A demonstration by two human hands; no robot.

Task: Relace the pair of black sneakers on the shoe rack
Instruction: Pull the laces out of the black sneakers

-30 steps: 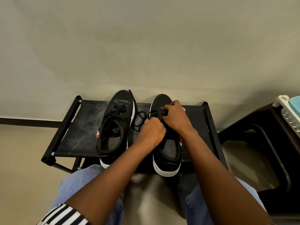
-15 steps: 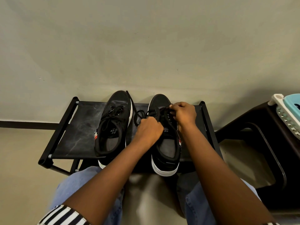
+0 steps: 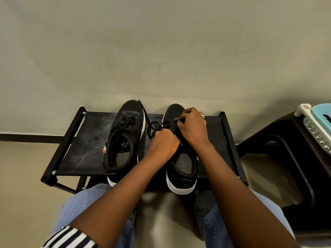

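- Black fabric shoe rack [image 3: 75, 154]: both sneakers are carried on its top shelf.
- First sneaker [image 3: 125, 140] is set at the rack's middle, loosely laced.
- Second sneaker [image 3: 182, 167] is set on the rack's right half, heel over the front edge.
- Right hand [image 3: 192, 126] is curled at its eyelets, the lace [image 3: 152, 126] pinched.
- Left hand [image 3: 163, 144] is clenched round the same lace.

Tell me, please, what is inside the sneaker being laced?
A grey insole shows in its heel opening. The left hand and right hand, gripping the lace, cover everything further forward.
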